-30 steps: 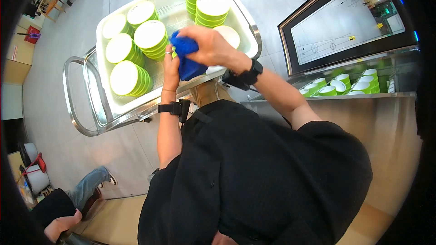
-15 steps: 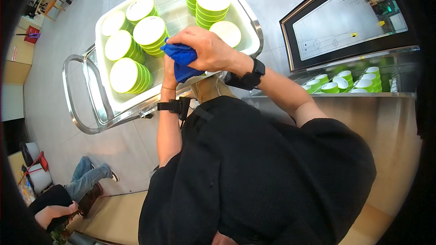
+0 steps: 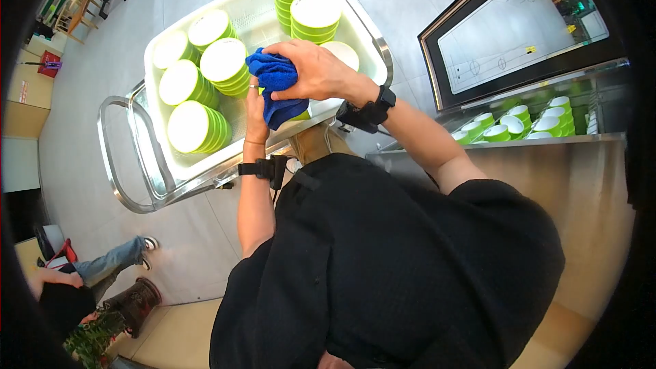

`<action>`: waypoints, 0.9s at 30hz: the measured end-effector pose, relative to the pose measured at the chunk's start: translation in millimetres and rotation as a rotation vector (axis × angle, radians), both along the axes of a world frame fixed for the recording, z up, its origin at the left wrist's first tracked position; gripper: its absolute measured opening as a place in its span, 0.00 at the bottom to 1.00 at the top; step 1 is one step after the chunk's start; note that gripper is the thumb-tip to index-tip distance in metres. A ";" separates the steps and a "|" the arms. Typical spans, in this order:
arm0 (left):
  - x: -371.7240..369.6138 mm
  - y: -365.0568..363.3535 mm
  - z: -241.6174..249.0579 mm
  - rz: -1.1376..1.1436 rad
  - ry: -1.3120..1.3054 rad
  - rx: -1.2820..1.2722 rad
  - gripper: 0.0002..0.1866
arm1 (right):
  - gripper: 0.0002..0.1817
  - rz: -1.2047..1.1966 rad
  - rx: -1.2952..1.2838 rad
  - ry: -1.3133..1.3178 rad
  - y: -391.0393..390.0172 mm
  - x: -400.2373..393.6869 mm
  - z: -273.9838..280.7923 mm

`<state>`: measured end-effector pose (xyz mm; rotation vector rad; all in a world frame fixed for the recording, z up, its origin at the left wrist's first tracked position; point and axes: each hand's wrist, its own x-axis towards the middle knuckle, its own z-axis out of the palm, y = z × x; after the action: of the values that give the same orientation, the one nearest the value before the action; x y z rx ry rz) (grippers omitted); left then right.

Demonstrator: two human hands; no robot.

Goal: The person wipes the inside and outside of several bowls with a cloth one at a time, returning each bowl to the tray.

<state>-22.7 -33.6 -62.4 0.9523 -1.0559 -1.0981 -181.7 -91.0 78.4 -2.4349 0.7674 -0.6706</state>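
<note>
My right hand (image 3: 318,72) is closed on a bunched blue cloth (image 3: 273,72), above the near side of a white tray (image 3: 179,164). My left hand (image 3: 255,113) is just left of the cloth, its fingers partly covered. Its fingers curl round a green bowl (image 3: 303,115), of which only a sliver of edge shows under the cloth. Inside the tray, stacks of green bowls stand around the hands, pale round faces up: a left group (image 3: 191,127), a tall stack (image 3: 316,15) at the far right, and a lower one (image 3: 342,53) partly behind my right hand.
The tray rests on a metal cart with a looped handle (image 3: 102,143). To the right, a steel basin (image 3: 601,138) holds several green bowls, below a dark-framed panel (image 3: 519,34). Another person's leg (image 3: 119,260) and a dark pot (image 3: 137,304) are at lower left.
My right hand and the cloth have shifted slightly, exposing more of my left fingers and a ring. The tray sits slightly lower at its left in view. The other person's legs have moved left.
</note>
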 end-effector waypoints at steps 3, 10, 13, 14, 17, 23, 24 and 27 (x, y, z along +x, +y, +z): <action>6.8 -4.5 -7.3 0.032 -0.075 0.043 0.28 | 0.26 -0.171 0.255 -0.138 -4.4 2.8 -3.7; -1.3 4.7 -16.8 0.138 0.151 0.066 0.25 | 0.21 0.182 -0.038 -0.182 12.5 4.6 7.5; -1.0 6.6 0.7 0.019 0.077 0.033 0.31 | 0.20 -0.213 0.480 -0.064 -20.9 -4.4 -8.8; -1.7 9.4 18.7 -0.044 -0.023 -0.041 0.33 | 0.20 -0.347 0.483 0.094 -28.6 -6.9 -6.8; -2.6 8.4 25.7 -0.031 -0.026 -0.021 0.36 | 0.21 -0.204 0.448 -0.179 -23.9 -10.3 -22.3; -2.4 6.7 12.1 -0.012 -0.023 -0.063 0.37 | 0.21 -0.007 0.404 -0.249 -15.3 -6.5 -23.0; 0.8 5.4 15.5 -0.034 -0.095 -0.066 0.36 | 0.20 -0.112 0.608 -0.183 -31.2 -5.8 -28.6; -5.9 10.7 31.9 -0.039 0.028 -0.013 0.34 | 0.20 -0.177 0.477 -0.060 -31.6 3.3 -22.5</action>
<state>-28.6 -22.9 -30.5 0.9066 -1.0613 -1.1328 -178.5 -122.5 56.0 -1.9242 0.9974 -0.5463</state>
